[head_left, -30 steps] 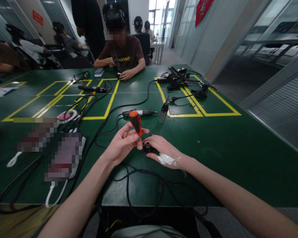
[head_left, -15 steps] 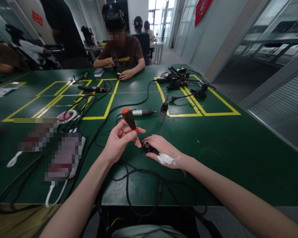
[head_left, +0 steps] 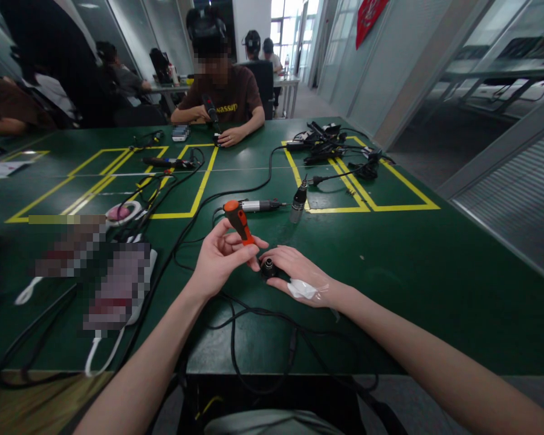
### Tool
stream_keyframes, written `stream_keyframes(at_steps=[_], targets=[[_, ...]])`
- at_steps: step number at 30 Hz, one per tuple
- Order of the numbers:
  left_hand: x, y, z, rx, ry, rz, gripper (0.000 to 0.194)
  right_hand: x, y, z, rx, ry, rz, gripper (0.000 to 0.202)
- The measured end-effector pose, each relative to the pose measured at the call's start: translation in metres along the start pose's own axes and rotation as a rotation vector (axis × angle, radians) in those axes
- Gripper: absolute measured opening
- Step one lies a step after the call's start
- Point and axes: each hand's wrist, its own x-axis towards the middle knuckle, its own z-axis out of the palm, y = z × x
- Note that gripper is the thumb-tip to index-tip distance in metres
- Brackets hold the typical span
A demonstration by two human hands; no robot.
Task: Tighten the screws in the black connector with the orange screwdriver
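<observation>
An orange and black screwdriver [head_left: 239,221] stands tilted in my left hand [head_left: 221,257], its handle pointing up and its tip hidden near my fingers. My right hand [head_left: 297,272], with a white patch taped near the wrist, rests on the green table [head_left: 417,290], fingers and thumb around a small black part [head_left: 268,267] with a metal ring on top. My left fingertips are close beside that part. Beyond my hands lies a silver and black pen-shaped tool [head_left: 258,206], and to its right stands a black tool with a clear lower end [head_left: 298,202].
Black cables [head_left: 254,311] run in front of my hands and to their left. Two phones with white cables are at the left. A heap of black tools [head_left: 321,142] lies at the back right. Across the table a person [head_left: 231,96] holds a power tool.
The screwdriver handle has turned and tilted slightly in my left hand, showing more orange. My right hand and the black part have hardly moved. A dark-clothed figure at the back left has shifted left.
</observation>
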Motion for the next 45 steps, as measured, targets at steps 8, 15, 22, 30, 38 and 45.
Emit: stream_keyframes(at_steps=[8,15,22,30,38,45], targets=[[-0.0014,0.0022,0.0031,0.03,-0.042,-0.058,0.034,0.0002,0.0011,0.0012,-0.045,0.001,-0.028,0.023],[-0.0012,0.0019,0.0043,-0.09,-0.08,-0.081,0.03,-0.0009,0.0029,0.0026,-0.055,0.004,-0.028,0.025],[-0.0011,0.0005,0.0029,-0.121,-0.086,-0.09,0.035,-0.0001,0.0,0.0001,-0.056,-0.007,-0.034,0.025],[-0.0017,0.0023,0.0026,-0.108,-0.062,-0.11,0.03,-0.0001,0.0005,0.0013,-0.052,-0.016,-0.002,0.024],[-0.001,0.0008,0.0026,-0.163,-0.101,-0.1,0.034,-0.0006,0.0014,0.0018,-0.038,0.002,-0.019,0.025],[-0.0022,0.0027,0.0035,-0.126,-0.073,-0.13,0.035,0.0,-0.0001,0.0002,-0.043,-0.006,-0.015,0.025]])
